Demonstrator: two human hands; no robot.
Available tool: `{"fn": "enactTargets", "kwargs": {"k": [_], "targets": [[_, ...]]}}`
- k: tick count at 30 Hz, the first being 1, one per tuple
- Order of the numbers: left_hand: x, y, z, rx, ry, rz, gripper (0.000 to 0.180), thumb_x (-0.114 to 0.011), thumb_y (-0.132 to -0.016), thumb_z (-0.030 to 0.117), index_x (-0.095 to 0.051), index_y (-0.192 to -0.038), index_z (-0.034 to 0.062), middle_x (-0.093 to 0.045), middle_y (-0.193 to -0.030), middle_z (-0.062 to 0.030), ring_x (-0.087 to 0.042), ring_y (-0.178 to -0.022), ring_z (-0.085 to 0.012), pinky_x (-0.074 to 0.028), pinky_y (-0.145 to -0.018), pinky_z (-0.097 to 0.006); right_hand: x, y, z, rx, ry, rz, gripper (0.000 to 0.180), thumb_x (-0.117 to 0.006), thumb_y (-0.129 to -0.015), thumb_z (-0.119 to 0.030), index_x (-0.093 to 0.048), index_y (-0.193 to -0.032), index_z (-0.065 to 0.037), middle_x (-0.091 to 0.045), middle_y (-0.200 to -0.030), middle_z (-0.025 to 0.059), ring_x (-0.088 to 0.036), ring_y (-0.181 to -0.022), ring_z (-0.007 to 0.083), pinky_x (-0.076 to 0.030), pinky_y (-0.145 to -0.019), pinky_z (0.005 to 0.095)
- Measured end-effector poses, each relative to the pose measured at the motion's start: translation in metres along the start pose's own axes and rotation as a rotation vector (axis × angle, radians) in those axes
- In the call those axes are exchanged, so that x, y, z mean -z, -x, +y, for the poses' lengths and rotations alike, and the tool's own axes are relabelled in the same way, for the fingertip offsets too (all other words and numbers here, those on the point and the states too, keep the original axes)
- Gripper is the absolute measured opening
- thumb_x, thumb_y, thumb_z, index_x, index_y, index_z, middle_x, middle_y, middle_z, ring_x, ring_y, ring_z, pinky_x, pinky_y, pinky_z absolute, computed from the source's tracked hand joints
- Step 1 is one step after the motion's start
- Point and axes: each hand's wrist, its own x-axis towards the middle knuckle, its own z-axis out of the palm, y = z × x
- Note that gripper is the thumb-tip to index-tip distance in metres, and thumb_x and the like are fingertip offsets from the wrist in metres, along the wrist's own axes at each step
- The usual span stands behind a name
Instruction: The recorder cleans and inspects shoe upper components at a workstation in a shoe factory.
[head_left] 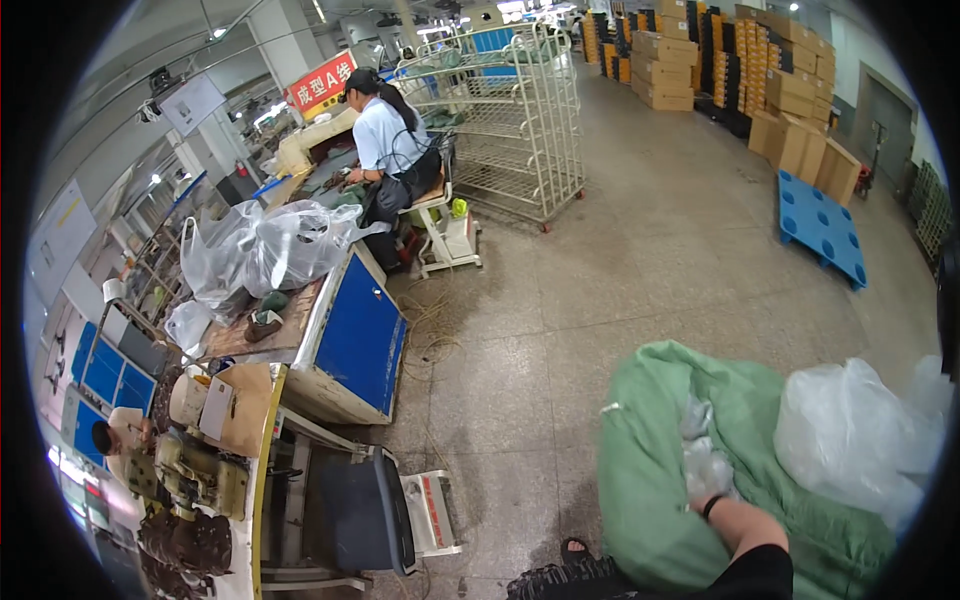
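A large green woven sack [640,460] lies at the lower right with its mouth gaping. My right hand [706,503], with a black band at the wrist, reaches into that opening. Crumpled clear plastic bags [708,468] fill the gap right by the hand, and it touches them. The fingers are hidden among the plastic and the sack's folds, so their grip does not show. A big bundle of whitish clear plastic [850,430] rests against the sack's right side. My left hand is out of the picture.
A black chair [360,510] and a sewing machine [200,470] stand at left. Behind, clear bags [270,250] lie on a bench with a blue side [355,335]. A seated person [385,135] works near a wire rack trolley [500,130]. A blue pallet [820,228] and cartons [665,70] are far right.
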Motion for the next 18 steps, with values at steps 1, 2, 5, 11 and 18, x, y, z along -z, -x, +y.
{"fn": "enactTargets", "kwargs": {"k": [1, 2, 5, 11, 18], "targets": [[0.002, -0.005, 0.001, 0.003, -0.002, -0.002, 0.039, -0.056, -0.091, 0.026, -0.051, -0.124, 0.0074, -0.061, -0.113, -0.0150, -0.058, -0.104, -0.0258, -0.045, -0.088, -0.034, -0.010, -0.014, 0.009, -0.010, -0.053, -0.016, 0.050, -0.043, -0.089, -0.034, -0.044, -0.131, -0.007, -0.047, -0.131, 0.0182, -0.046, -0.116, 0.0328, -0.035, -0.099, 0.0402], [0.001, -0.005, 0.005, 0.034, -0.047, 0.018, 0.039, -0.056, -0.091, 0.027, -0.051, -0.124, 0.0077, -0.062, -0.111, -0.0143, -0.059, -0.101, -0.0252, -0.046, -0.087, -0.034, -0.033, -0.035, 0.014, -0.002, -0.109, -0.041, 0.050, -0.043, -0.089, -0.034, -0.044, -0.131, -0.006, -0.047, -0.131, 0.0182, -0.046, -0.116, 0.0327, -0.035, -0.099, 0.0401], [-0.006, -0.016, 0.000, 0.070, -0.064, 0.015, 0.039, -0.057, -0.090, 0.029, -0.052, -0.122, 0.0079, -0.063, -0.108, -0.0136, -0.061, -0.097, -0.0242, -0.048, -0.083, -0.035, -0.096, -0.059, 0.030, -0.030, -0.267, -0.107, 0.050, -0.044, -0.089, -0.034, -0.044, -0.131, -0.006, -0.047, -0.130, 0.0184, -0.046, -0.116, 0.0323, -0.035, -0.099, 0.0398], [-0.007, -0.031, 0.033, 0.081, -0.113, -0.010, 0.039, -0.057, -0.089, 0.033, -0.053, -0.120, 0.0077, -0.063, -0.106, -0.0143, -0.062, -0.094, -0.0247, -0.049, -0.081, -0.035, -0.209, -0.076, 0.068, -0.084, -0.562, -0.214, 0.050, -0.044, -0.089, -0.033, -0.044, -0.130, -0.004, -0.048, -0.128, 0.0187, -0.047, -0.115, 0.0315, -0.035, -0.098, 0.0392], [0.000, -0.017, 0.070, 0.056, -0.272, 0.046, 0.039, -0.053, -0.089, 0.031, -0.053, -0.119, 0.0053, -0.061, -0.107, -0.0185, -0.058, -0.100, -0.0327, -0.045, -0.086, -0.039, -0.203, -0.067, 0.108, -0.112, -0.628, -0.185, 0.047, -0.045, -0.088, -0.032, -0.048, -0.124, -0.002, -0.051, -0.123, 0.0215, -0.049, -0.112, 0.0347, -0.038, -0.095, 0.0406]]}}
